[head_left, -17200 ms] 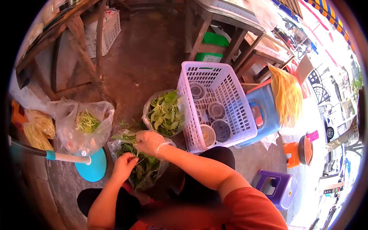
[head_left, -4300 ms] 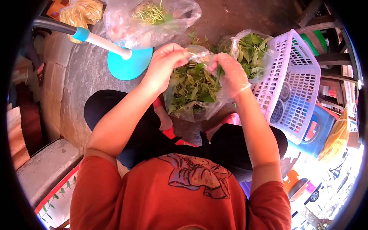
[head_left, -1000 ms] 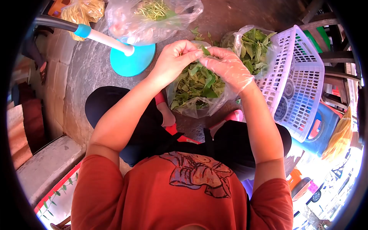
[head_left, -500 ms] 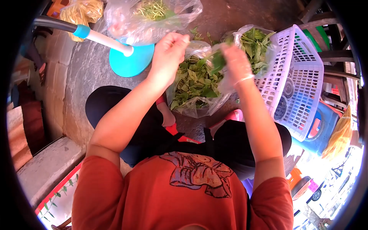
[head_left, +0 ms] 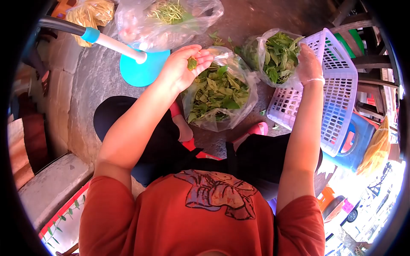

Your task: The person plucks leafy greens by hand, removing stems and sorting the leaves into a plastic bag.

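My left hand (head_left: 186, 67) is turned palm up with the fingers loosely curled, a small green leaf (head_left: 192, 63) lying in it. Just below it stands a clear plastic bag (head_left: 247, 106) of leafy greens (head_left: 218, 91). My right hand (head_left: 309, 65), in what looks like a thin clear glove, is at the right side of a second clear bag (head_left: 261, 51) filled with leaves (head_left: 279, 57). Its fingers look stretched out against the bag's side, partly hidden, and no held thing shows in them.
A lilac plastic basket (head_left: 339, 91) leans at the right, with a blue plastic item (head_left: 358, 141) behind it. At the upper left are a round turquoise base with a pole (head_left: 139, 74) and a bag of stripped stems (head_left: 171, 13). My feet in red footwear (head_left: 259, 129) flank the nearer bag.
My right hand has moved right, from between the bags to the far side of the right one; the greens it carried no longer show. My left hand has turned palm up, showing a leaf.
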A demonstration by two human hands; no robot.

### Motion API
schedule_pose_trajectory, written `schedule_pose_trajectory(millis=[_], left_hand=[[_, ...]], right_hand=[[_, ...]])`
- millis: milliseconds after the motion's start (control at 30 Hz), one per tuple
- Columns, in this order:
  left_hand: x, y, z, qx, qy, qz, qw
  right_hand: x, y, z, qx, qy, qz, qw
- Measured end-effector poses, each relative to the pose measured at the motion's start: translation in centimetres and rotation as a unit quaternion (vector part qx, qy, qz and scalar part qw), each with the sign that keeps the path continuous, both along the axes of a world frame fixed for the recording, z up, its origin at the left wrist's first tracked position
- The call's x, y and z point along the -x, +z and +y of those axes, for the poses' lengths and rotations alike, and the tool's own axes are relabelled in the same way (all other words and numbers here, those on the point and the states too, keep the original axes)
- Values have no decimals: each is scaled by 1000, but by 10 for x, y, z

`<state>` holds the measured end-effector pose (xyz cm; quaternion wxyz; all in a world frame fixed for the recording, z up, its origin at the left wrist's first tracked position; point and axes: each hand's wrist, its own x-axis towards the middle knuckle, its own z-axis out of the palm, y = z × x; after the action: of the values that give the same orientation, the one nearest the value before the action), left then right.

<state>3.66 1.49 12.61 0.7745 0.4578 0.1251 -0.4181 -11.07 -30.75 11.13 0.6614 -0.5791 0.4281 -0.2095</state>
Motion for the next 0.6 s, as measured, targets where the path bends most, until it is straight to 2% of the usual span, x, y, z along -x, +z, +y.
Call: schedule_pose_trajectory(millis=[100, 233, 300, 367, 400, 500, 533, 600], left_hand=[[-13, -4, -3, -7, 37, 13, 999], [-103, -10, -17, 22, 126, 4, 992], [-170, 1, -18, -5, 116, -143, 983], [-197, 29, -37, 30, 113, -230, 966], [-202, 24, -34, -15, 120, -253, 960], [-190, 8, -32, -125, 111, -345, 923], [-158, 10, -37, -145, 93, -392, 904], [-80, 11, -41, -181, 58, -480, 857]], right_hand=[[-1, 29, 16, 60, -7, 29, 998], [-2, 32, 21, 123, 5, 49, 991], [-4, 32, 22, 125, 0, 37, 991], [-5, 39, 24, 146, 21, 30, 989], [-5, 42, 25, 156, 30, 28, 987], [-6, 46, 28, 146, 36, -8, 989], [-7, 46, 30, 171, 25, 11, 985], [-11, 34, 31, 143, 72, -41, 986]])
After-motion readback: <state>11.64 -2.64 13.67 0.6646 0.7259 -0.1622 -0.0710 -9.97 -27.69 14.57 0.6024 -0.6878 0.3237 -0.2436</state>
